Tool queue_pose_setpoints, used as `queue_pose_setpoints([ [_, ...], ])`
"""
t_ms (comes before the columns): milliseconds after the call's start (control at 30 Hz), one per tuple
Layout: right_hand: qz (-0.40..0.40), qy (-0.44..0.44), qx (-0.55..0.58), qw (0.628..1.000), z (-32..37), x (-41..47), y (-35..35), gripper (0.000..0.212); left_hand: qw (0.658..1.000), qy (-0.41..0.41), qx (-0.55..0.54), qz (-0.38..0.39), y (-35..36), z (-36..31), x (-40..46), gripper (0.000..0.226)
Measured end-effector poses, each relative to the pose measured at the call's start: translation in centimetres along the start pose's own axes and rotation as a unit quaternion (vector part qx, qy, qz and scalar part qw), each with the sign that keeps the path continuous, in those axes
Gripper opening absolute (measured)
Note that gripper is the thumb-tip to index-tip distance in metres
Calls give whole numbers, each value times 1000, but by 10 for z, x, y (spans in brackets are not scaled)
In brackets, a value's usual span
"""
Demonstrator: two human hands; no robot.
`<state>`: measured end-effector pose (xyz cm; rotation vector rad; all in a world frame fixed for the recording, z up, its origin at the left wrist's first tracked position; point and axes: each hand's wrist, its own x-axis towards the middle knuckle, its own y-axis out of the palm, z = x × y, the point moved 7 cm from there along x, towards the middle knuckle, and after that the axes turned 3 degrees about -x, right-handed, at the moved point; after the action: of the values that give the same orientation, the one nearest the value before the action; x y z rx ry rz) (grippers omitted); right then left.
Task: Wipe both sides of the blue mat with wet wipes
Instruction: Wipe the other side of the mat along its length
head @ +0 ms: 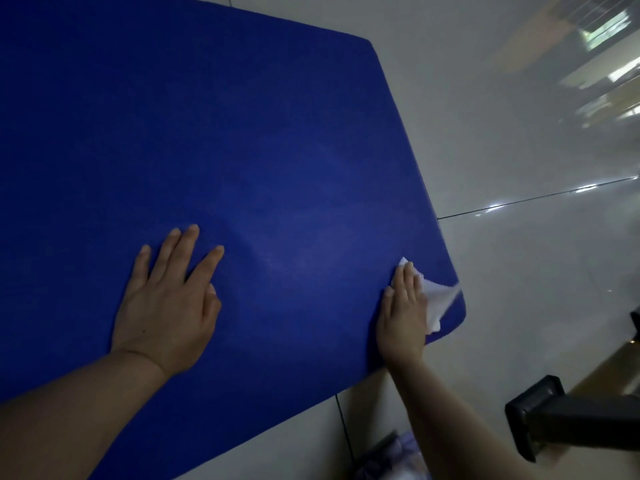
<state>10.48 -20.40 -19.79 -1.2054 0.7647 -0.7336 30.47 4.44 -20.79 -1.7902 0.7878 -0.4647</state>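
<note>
A: State the grip of each hand.

B: Right hand: palm down, fingers together, pressing one white wet wipe against the mat. Left hand: released, fingers spread flat on the mat, grasping nothing.

A: Location of the mat?

B: One blue mat lies flat on the pale tiled floor. The wipe sits near its right corner, partly projecting from under the fingers.

A: Other items?

B: One black furniture foot at lower right, apart from the mat.
</note>
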Motion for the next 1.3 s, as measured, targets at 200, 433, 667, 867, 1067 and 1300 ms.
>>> queue_pose_setpoints([
  [200, -15, 192, -18, 981, -75, 42, -17, 51, 1000, 1, -1, -1, 0, 0, 1, 56],
  [433, -38, 227, -8, 973, -70, 40, -23, 50, 1000, 1, -3, -6, -1, 0, 1, 55],
  [667, 18, 81, 48, 995, -14, -26, -7, 54, 1000, -1, -3, 9, 1, 0, 2, 56],
  [867, -14, 207, 104, 973, -37, -27, -2, 53, 1000, -3, -2, 10, 0, 0, 1, 56],
  [1067, -102, 283, 105, 948, -57, -3, -10, 50, 1000, 3, -11, -1, -1, 0, 2, 55],
  [1300, -254, 185, 176, 933, -62, 10, -68, 43, 1000, 2, -13, -3, -2, -1, 2, 55],
])
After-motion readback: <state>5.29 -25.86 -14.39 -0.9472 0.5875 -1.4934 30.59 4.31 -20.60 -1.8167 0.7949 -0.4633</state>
